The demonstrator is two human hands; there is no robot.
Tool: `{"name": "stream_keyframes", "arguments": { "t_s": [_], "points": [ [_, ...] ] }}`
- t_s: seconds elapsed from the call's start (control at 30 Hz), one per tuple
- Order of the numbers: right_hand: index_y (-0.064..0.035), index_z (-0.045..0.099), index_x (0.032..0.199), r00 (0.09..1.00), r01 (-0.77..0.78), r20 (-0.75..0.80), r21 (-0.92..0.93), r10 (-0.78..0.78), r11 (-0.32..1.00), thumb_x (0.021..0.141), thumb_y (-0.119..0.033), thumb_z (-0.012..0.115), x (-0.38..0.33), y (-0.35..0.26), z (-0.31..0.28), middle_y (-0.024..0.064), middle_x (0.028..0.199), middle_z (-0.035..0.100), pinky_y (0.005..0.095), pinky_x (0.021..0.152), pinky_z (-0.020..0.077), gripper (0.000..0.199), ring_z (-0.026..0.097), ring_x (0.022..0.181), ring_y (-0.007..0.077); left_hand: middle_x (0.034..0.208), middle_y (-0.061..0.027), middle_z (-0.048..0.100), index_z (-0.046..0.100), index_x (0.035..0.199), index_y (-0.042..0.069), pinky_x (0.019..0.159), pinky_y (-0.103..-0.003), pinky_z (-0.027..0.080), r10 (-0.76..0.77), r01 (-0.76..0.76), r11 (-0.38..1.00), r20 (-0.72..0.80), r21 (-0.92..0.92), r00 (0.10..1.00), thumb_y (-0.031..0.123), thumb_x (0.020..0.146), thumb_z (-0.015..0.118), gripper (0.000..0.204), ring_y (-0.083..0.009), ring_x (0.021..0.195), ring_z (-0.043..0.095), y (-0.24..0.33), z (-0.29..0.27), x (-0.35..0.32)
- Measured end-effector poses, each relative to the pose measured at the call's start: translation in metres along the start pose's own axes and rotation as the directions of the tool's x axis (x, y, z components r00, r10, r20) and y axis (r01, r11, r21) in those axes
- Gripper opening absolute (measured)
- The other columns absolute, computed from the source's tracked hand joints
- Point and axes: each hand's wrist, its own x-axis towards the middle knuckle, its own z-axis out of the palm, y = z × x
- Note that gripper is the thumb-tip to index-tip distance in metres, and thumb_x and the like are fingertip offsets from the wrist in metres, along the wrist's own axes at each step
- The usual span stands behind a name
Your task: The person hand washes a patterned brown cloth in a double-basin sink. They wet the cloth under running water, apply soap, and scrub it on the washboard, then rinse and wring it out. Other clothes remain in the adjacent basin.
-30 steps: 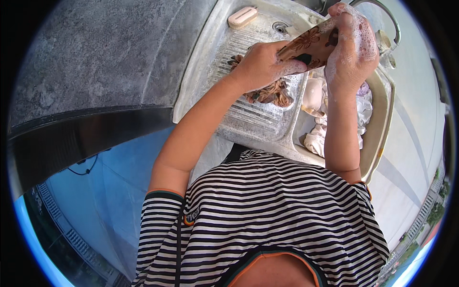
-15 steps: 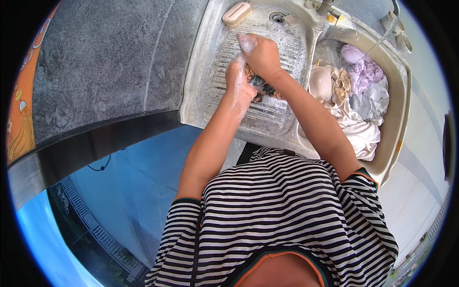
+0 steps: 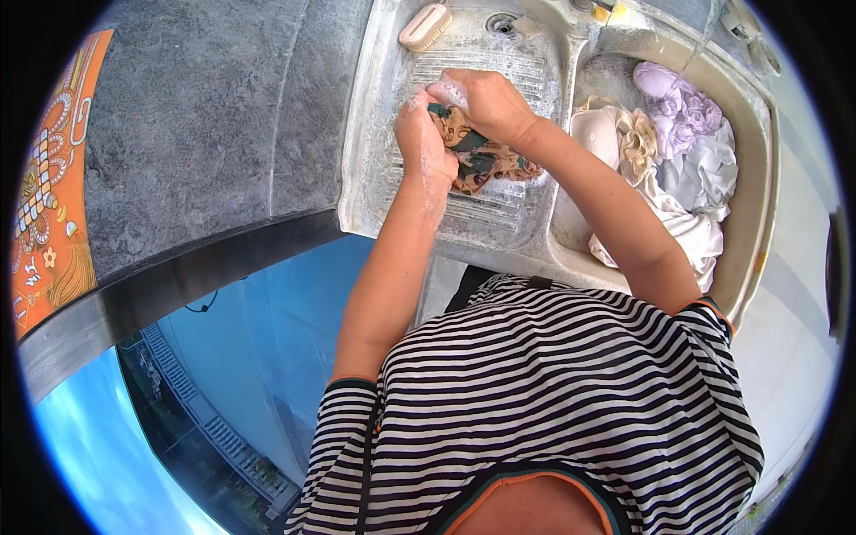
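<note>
A wet brown-and-green patterned cloth (image 3: 486, 162) is bunched over the ribbed washboard (image 3: 486, 212) of a pale sink. My left hand (image 3: 423, 138), streaked with suds, is closed on the cloth's left side. My right hand (image 3: 492, 102) grips its upper edge, with white foam around the thumb and fingers. The two hands almost meet at the top of the cloth. Part of the fabric is hidden under the palms, and the rest spreads toward the right over the ridges.
A pink-backed scrubbing brush (image 3: 425, 27) lies at the sink's upper left, near the drain (image 3: 502, 24). In the right basin (image 3: 758, 169) rest lilac garments (image 3: 682, 116) and white garments (image 3: 687, 223), with a thin water stream (image 3: 697, 45) falling above. A grey counter (image 3: 187, 116) adjoins on the left.
My hands have moved apart a little, and more of the patterned cloth shows between and below them. The whole view has shifted slightly.
</note>
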Motion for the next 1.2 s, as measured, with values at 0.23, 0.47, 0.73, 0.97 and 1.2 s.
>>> {"name": "stream_keyframes", "arguments": {
  "t_s": [0.23, 0.47, 0.73, 0.97, 1.2],
  "points": [
    [-0.0045, 0.073, 0.096, 0.985, 0.142, 0.081, 0.143, -0.155, 0.979, 0.087, -0.034, 0.077, 0.01, -0.049, -0.066, 0.0165, 0.082, 0.072, 0.0409, 0.074, 0.054, 0.031, 0.067, 0.073, 0.0328, 0.095, -0.0087, 0.067, 0.063, 0.101, 0.0, 0.081, -0.031, 0.048, 0.438, -0.68, 0.598, 0.538, 0.424, 0.72, 0.042, 0.109, 0.045, 0.047, -0.0131, 0.088, 0.06, 0.03, -0.05, 0.017],
    [-0.007, 0.073, 0.096, 0.926, 0.141, -0.378, 0.357, 0.005, 0.923, 0.091, -0.03, 0.074, 0.017, -0.128, -0.104, 0.0056, 0.087, 0.072, 0.0342, 0.075, 0.0525, 0.024, 0.066, 0.079, 0.0197, 0.126, -0.008, 0.064, 0.055, 0.134, 0.002, 0.1, -0.035, 0.047, -0.386, -0.503, 0.514, 0.711, 0.695, 0.588, 0.047, 0.09, 0.074, 0.065, -0.0206, 0.115, 0.059, 0.062, -0.075, 0.024],
    [-0.0024, 0.07, 0.101, 0.745, 0.179, -0.36, 0.919, 0.562, 0.351, 0.095, -0.026, 0.064, -0.005, -0.07, -0.065, 0.0059, 0.092, 0.069, 0.0319, 0.075, 0.0547, 0.025, 0.066, 0.079, 0.0156, 0.116, -0.0111, 0.068, 0.065, 0.122, 0.001, 0.093, -0.043, 0.05, 0.021, -0.269, 0.941, 0.756, 0.207, 0.655, 0.041, 0.099, 0.063, 0.046, -0.0255, 0.101, 0.063, 0.098, -0.087, 0.051],
    [-0.0061, 0.068, 0.098, 0.977, -0.074, -0.212, -0.273, 0.015, 0.959, 0.094, -0.027, 0.062, 0.002, -0.163, 0.072, 0.0114, 0.085, 0.07, 0.0376, 0.077, 0.0557, 0.022, 0.07, 0.088, 0.0273, 0.113, -0.0097, 0.064, 0.061, 0.118, 0.008, 0.096, -0.044, 0.049, -0.252, 0.728, 0.679, 0.961, 0.092, 0.113, 0.053, 0.101, 0.05, 0.05, -0.0264, 0.103, 0.06, 0.025, -0.105, 0.141],
    [-0.008, 0.065, 0.086, 0.842, -0.264, -0.505, -0.08, 0.189, 0.961, 0.094, -0.044, 0.061, 0.016, -0.117, 0.059, 0.0182, 0.073, 0.068, 0.0472, 0.069, 0.0564, 0.037, 0.069, 0.072, 0.0388, 0.105, -0.0059, 0.066, 0.061, 0.109, 0.012, 0.083, -0.04, 0.054, -0.488, 0.541, 0.841, 0.445, 0.01, 0.751, 0.047, 0.101, 0.053, 0.037, -0.0214, 0.096, 0.065, 0.024, -0.039, 0.043]
  ]
}}
